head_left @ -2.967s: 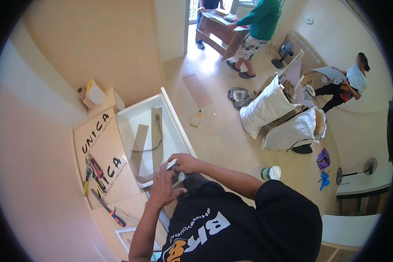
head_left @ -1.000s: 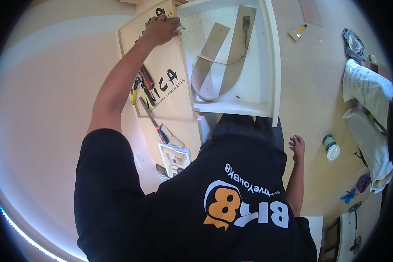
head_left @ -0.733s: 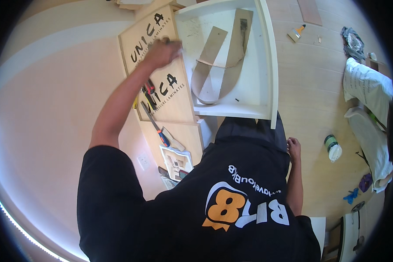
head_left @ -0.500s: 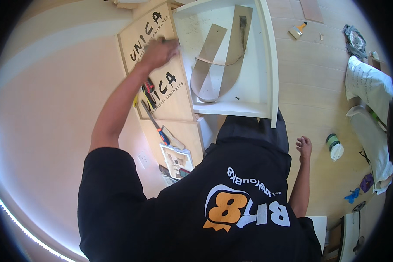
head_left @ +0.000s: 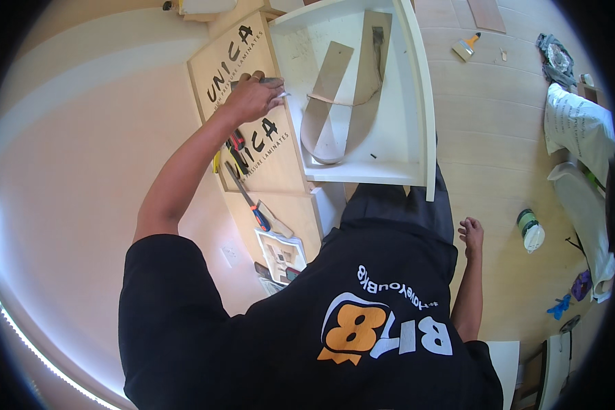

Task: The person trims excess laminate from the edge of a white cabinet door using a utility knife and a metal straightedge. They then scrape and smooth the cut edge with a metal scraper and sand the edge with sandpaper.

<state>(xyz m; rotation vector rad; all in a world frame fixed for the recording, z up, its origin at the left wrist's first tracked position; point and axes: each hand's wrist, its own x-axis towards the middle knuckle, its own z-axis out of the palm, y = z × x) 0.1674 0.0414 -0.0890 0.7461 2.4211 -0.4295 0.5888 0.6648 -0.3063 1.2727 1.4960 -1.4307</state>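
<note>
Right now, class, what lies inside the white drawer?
The white drawer holds a bent brown strip, a thin cord across it and a small dark piece. Anything beneath the strip is covered, unseen.

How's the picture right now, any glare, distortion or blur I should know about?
In the head view, the LED strip glares white at lower left, lens distortion bows the white drawer's outer edge, black vignetting fills the corners, and the left hand looks fairly sharp.

I have the left arm (head_left: 178, 178) slanting from 9 o'clock toward 11, where the left hand (head_left: 251, 100) is clenched in a grip. My right forearm (head_left: 467, 294) points to 12, its right hand (head_left: 471, 236) loosely curled near 3.
</note>
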